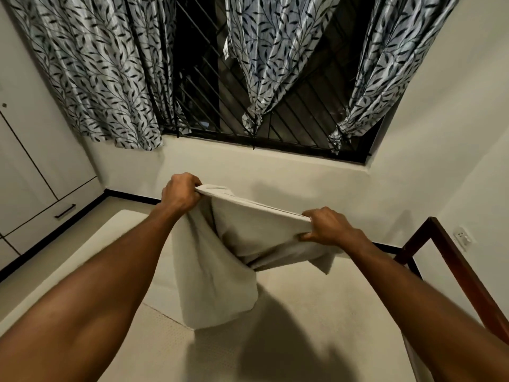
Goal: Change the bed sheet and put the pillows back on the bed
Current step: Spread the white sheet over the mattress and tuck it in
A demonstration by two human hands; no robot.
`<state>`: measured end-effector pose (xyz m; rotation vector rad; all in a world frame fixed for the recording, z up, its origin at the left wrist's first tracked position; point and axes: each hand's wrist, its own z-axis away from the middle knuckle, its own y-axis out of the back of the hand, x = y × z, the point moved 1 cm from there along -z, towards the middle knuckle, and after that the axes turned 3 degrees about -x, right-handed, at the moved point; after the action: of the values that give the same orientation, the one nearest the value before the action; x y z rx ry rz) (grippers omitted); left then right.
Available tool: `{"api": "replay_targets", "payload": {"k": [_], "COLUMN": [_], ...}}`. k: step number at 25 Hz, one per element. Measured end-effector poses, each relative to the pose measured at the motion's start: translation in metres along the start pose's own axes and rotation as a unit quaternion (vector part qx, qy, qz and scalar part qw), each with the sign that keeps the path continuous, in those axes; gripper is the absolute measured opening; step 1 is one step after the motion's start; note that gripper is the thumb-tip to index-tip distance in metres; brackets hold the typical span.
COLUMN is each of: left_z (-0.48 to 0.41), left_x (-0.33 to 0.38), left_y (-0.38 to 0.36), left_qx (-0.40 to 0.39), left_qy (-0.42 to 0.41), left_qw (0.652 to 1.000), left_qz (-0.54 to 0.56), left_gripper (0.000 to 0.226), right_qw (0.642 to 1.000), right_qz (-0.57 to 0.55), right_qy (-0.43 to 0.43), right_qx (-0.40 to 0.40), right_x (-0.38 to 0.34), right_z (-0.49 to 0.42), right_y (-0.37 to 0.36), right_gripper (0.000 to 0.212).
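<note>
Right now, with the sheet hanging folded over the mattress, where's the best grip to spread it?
The top folded edge, at its two ends, coming from the near side, as the left hand and right hand do. That edge of the sheet is straight and layered, so fingers curled over it likely catch every layer while the rest hangs down toward the mattress.

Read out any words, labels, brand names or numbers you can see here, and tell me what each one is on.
There is no readable text in this view.
The sheet, gripped by the left hand and the right hand, is plain, with no tag showing.
The curtains carry only a leaf print.
The wall socket is too small to show any marking.
</note>
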<state>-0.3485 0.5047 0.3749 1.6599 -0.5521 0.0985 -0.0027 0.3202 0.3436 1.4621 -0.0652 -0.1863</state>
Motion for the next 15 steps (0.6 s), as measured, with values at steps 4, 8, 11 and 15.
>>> {"api": "replay_targets", "payload": {"k": [4, 8, 11, 15], "left_z": [-0.010, -0.017, -0.015, -0.022], "left_x": [0.018, -0.023, -0.047, -0.036], "left_y": [0.016, 0.025, 0.021, 0.023], "left_qx": [0.025, 0.011, 0.006, 0.019], "left_qy": [-0.025, -0.011, 0.033, 0.062], "left_qw": [0.999, 1.000, 0.999, 0.994], "left_qz": [0.021, 0.002, -0.017, -0.083], "left_gripper": [0.027, 0.015, 0.012, 0.014], "right_qw": [0.986, 0.931, 0.923, 0.933], "right_qz": [-0.037, -0.154, -0.146, -0.102], "right_qy": [-0.137, -0.208, -0.232, -0.238], "right_qx": [0.090, 0.259, 0.270, 0.248], "right_x": [0.023, 0.059, 0.080, 0.086], "right_z": [-0.018, -0.007, -0.001, 0.000], "right_y": [0.032, 0.069, 0.074, 0.086], "right_gripper": [0.025, 0.036, 0.036, 0.034]}}
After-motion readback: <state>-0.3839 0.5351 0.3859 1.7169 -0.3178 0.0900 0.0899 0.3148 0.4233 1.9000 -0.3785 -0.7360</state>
